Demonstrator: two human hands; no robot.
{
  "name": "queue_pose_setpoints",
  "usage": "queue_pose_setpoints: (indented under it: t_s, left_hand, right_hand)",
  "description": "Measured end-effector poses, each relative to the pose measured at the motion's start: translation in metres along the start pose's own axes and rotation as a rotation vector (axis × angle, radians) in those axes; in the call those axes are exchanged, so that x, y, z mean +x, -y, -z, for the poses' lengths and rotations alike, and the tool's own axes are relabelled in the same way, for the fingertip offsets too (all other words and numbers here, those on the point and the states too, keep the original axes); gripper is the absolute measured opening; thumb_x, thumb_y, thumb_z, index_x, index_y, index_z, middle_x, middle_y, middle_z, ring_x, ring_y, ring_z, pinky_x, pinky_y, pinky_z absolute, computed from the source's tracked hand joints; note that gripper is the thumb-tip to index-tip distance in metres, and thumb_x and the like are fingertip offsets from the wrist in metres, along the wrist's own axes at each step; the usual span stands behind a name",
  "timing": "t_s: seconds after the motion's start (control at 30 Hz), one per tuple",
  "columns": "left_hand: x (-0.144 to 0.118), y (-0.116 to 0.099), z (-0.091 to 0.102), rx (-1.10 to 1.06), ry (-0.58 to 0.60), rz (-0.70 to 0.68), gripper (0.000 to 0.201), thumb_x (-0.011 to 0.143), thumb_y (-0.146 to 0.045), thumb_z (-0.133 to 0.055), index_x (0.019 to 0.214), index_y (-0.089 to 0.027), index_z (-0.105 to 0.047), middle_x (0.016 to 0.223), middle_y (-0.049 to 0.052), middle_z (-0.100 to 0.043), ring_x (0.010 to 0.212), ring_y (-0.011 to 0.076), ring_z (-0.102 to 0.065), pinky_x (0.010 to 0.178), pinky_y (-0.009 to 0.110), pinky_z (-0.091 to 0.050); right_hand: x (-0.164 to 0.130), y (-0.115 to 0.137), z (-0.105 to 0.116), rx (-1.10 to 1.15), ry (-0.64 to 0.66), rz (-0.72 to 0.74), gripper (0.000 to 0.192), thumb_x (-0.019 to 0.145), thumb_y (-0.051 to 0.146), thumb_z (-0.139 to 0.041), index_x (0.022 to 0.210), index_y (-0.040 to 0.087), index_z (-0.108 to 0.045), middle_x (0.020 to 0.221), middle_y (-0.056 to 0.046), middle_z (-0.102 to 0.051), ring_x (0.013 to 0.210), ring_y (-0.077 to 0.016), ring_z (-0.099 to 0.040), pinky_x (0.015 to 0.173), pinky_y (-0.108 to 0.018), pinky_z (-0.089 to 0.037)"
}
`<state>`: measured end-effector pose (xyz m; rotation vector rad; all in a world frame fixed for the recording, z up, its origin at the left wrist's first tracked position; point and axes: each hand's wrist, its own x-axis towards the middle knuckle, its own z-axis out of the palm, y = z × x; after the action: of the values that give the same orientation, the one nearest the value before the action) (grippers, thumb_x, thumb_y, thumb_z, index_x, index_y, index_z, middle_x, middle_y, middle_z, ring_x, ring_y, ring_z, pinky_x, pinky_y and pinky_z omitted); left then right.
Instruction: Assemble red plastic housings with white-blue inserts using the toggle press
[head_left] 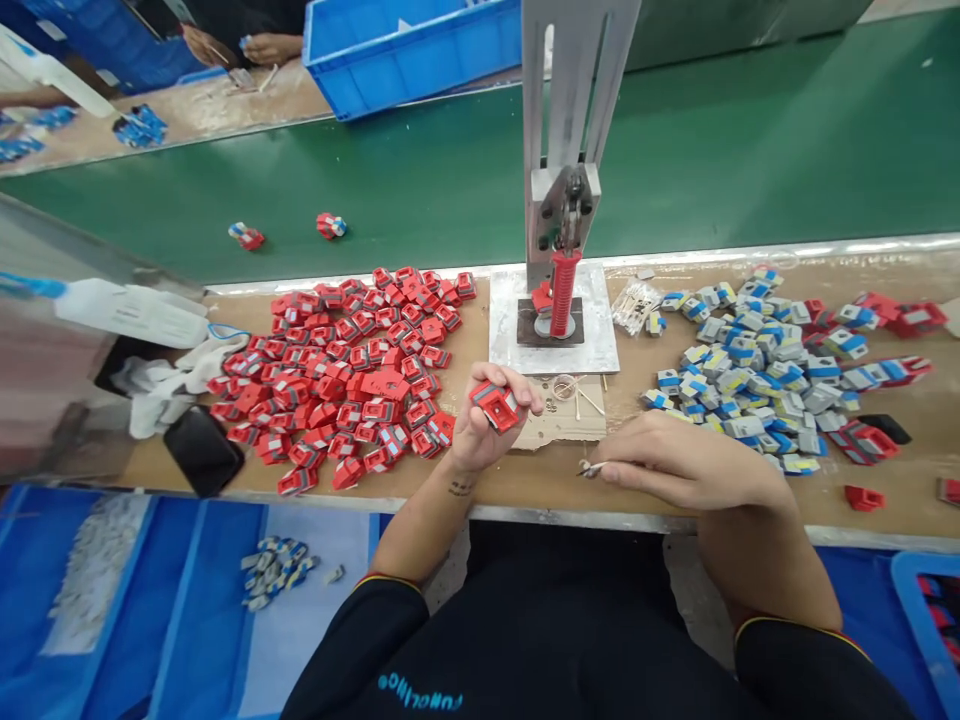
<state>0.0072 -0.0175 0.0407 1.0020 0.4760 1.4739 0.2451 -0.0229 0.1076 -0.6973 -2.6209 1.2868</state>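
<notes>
My left hand point(474, 432) is closed around a red plastic toy vehicle shell point(498, 408), its hollow side turned up. Lower and to the right, my right hand point(675, 462) pinches a thin pale stick point(592, 468) with a small greyish bit near its end; its exact kind is too small to make out. Between the hands lies a cardboard piece point(559, 425) bearing a tape ring point(562, 388) and some loose sticks. To the left spreads a pile of red shells point(352, 380). On the right is a heap of grey, blue and yellow parts point(757, 370).
A press with a red handle point(564, 295) stands on a white plate point(506, 340) ahead. Behind runs a green conveyor belt point(435, 190) carrying two small assembled pieces. A black phone point(202, 450) and a white bottle point(131, 310) are at left. Another person's hands point(270, 48) work beyond the belt.
</notes>
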Motion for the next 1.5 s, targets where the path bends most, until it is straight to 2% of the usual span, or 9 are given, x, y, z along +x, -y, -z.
queue_pose_setpoints:
  t_s: [0.23, 0.37, 0.5, 0.7, 0.83, 0.97, 1.27, 1.4, 1.5]
  left_hand:
    - [0.010, -0.002, 0.013, -0.156, -0.194, 0.143, 0.058, 0.077, -0.071, -0.084, 0.095, -0.023, -0.058, 0.079, -0.001, -0.060, 0.061, 0.0099, -0.054, 0.060, 0.024, -0.050]
    - [0.016, 0.002, 0.028, -0.215, -0.247, 0.164, 0.050, 0.070, -0.051, -0.095, 0.094, -0.021, -0.064, 0.082, 0.000, -0.064, 0.061, 0.0083, -0.054, 0.059, 0.022, -0.049]
    - [0.021, 0.008, 0.036, -0.190, -0.315, 0.161, 0.045, 0.066, -0.033, -0.097, 0.095, -0.022, -0.063, 0.091, 0.000, -0.069, 0.063, 0.0078, -0.059, 0.060, 0.022, -0.052]
    - [0.027, 0.015, 0.034, -0.172, -0.407, 0.067, 0.061, 0.065, -0.052, -0.101, 0.102, -0.026, -0.060, 0.085, -0.006, -0.068, 0.070, 0.0075, -0.067, 0.068, 0.020, -0.057]
    - [0.028, 0.013, 0.033, -0.136, -0.401, 0.069, 0.064, 0.061, -0.056, -0.101, 0.100, -0.026, -0.059, 0.084, -0.005, -0.072, 0.070, 0.0098, -0.071, 0.068, 0.022, -0.059]
    - [0.025, 0.011, 0.034, -0.086, -0.382, 0.053, 0.066, 0.064, -0.061, -0.097, 0.097, -0.024, -0.053, 0.083, -0.004, -0.074, 0.065, 0.0101, -0.070, 0.059, 0.020, -0.053]
    - [0.020, 0.025, 0.040, -0.081, -0.279, 0.109, 0.049, 0.078, -0.044, -0.093, 0.104, -0.024, -0.055, 0.097, 0.001, -0.071, 0.085, 0.0168, -0.074, 0.069, 0.028, -0.058]
    - [0.022, 0.029, 0.041, 0.012, -0.247, 0.048, 0.056, 0.073, -0.038, -0.097, 0.107, -0.025, -0.055, 0.097, 0.000, -0.069, 0.087, 0.0170, -0.075, 0.080, 0.031, -0.060]
    - [0.023, 0.028, 0.039, 0.181, -0.222, -0.019, 0.057, 0.066, -0.036, -0.101, 0.098, -0.023, -0.056, 0.099, 0.001, -0.069, 0.087, 0.0164, -0.075, 0.081, 0.030, -0.060]
  right_hand:
    - [-0.040, -0.055, 0.028, -0.419, -0.661, -0.581, 0.041, 0.108, 0.044, -0.037, 0.119, 0.021, -0.070, 0.110, -0.017, -0.078, 0.104, -0.0331, -0.072, 0.092, -0.045, -0.053]
    - [-0.029, -0.104, 0.052, -0.463, -0.669, -0.726, 0.036, 0.104, 0.039, -0.038, 0.113, 0.021, -0.069, 0.114, -0.020, -0.077, 0.108, -0.0359, -0.069, 0.095, -0.048, -0.051]
    - [-0.010, -0.130, 0.070, -0.271, -0.594, -0.764, 0.022, 0.099, 0.037, -0.051, 0.101, 0.020, -0.065, 0.090, -0.014, -0.077, 0.085, -0.0273, -0.067, 0.083, -0.039, -0.050]
    - [0.010, -0.142, 0.094, -0.202, -0.652, -0.787, 0.014, 0.095, 0.033, -0.057, 0.100, 0.020, -0.056, 0.090, -0.010, -0.076, 0.074, -0.0184, -0.063, 0.075, -0.032, -0.049]
    - [0.003, -0.135, 0.102, -0.290, -0.854, -0.768, 0.017, 0.091, 0.034, -0.058, 0.102, 0.020, -0.058, 0.114, -0.017, -0.074, 0.093, -0.0246, -0.065, 0.086, -0.040, -0.051]
    - [-0.018, -0.106, 0.075, -0.368, -1.073, -0.675, 0.023, 0.095, 0.040, -0.052, 0.105, 0.022, -0.062, 0.111, -0.014, -0.073, 0.098, -0.0274, -0.066, 0.083, -0.042, -0.053]
    - [-0.010, -0.039, 0.018, -0.432, -0.370, -0.461, 0.020, 0.098, 0.032, -0.056, 0.102, 0.020, -0.071, 0.100, -0.012, -0.072, 0.098, -0.0270, -0.065, 0.091, -0.042, -0.050]
    - [0.007, -0.041, 0.011, -0.367, -0.306, -0.449, 0.019, 0.098, 0.032, -0.060, 0.105, 0.019, -0.072, 0.105, -0.012, -0.074, 0.099, -0.0258, -0.067, 0.090, -0.038, -0.050]
    - [0.023, -0.051, -0.001, -0.325, -0.443, -0.480, 0.022, 0.100, 0.033, -0.061, 0.113, 0.018, -0.071, 0.109, -0.013, -0.075, 0.099, -0.0253, -0.069, 0.091, -0.038, -0.051]
